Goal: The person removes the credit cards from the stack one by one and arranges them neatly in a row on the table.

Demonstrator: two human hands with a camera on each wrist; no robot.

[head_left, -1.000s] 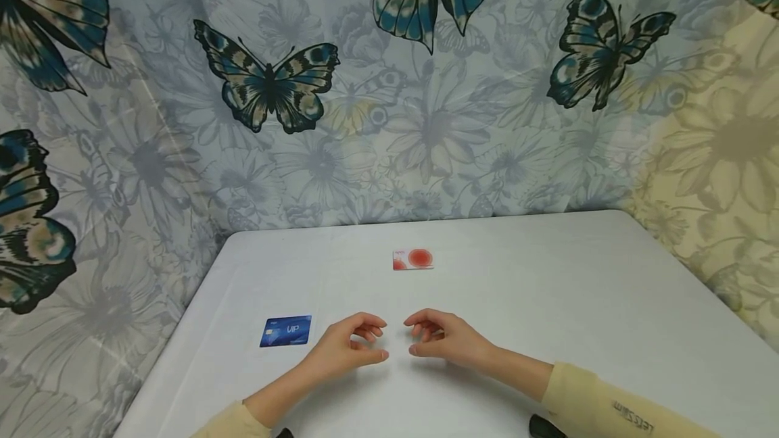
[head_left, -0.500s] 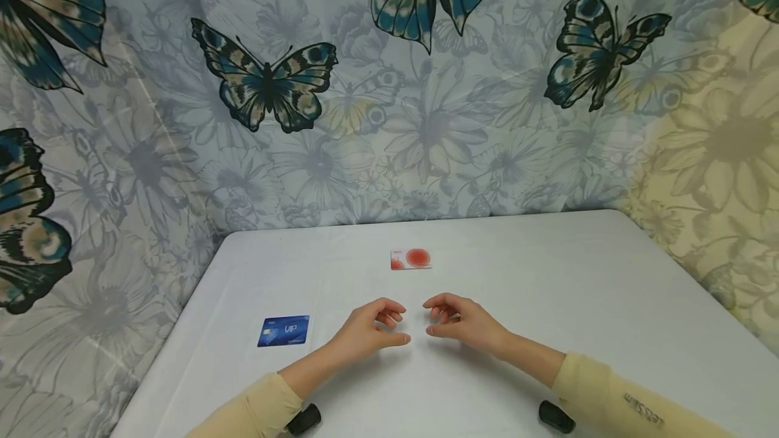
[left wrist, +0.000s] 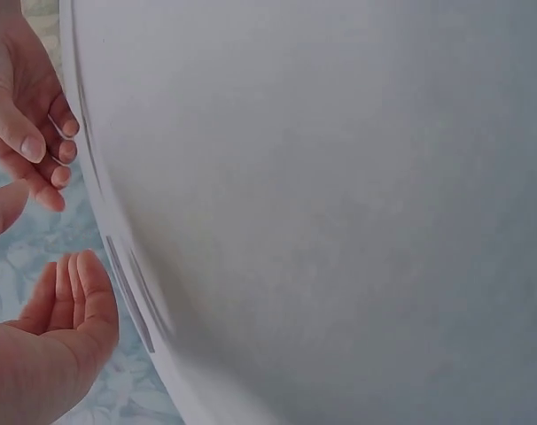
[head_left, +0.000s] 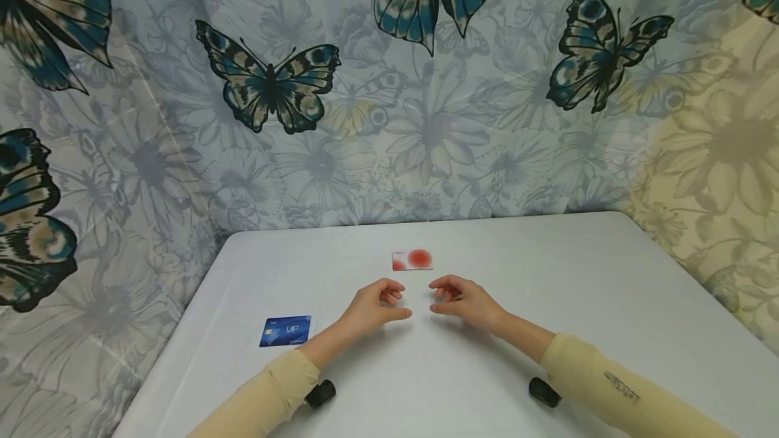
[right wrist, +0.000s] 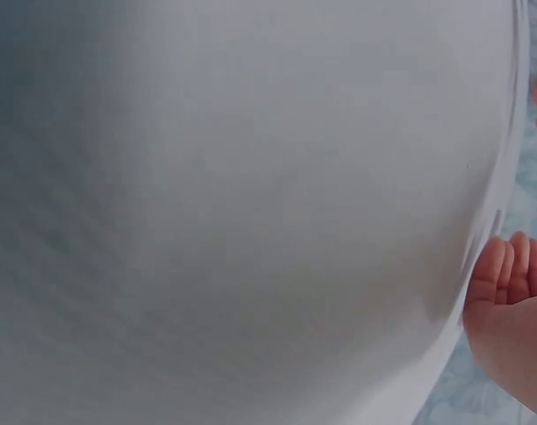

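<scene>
In the head view my left hand [head_left: 372,307] and right hand [head_left: 465,303] face each other over the white table, a small gap between their fingertips. Fingers of both are loosely bent, and neither holds anything. Just beyond them lies a flat card [head_left: 412,260], white with red round marks. A blue card [head_left: 285,331] printed "VIP" lies flat to the left, beside my left forearm. The left wrist view has my left hand [left wrist: 60,345] low at the left edge. In the right wrist view, my right hand [right wrist: 512,310] shows at the right edge.
The white table [head_left: 548,269] has rounded far corners and meets a wall cloth [head_left: 426,154] with butterflies and flowers. A black wrist device [head_left: 320,394] sits under the left sleeve, another black device [head_left: 544,392] under the right one.
Both hands have moved forward across the table toward the red and white card, shifting somewhat to the right. The two cards have stayed in place.
</scene>
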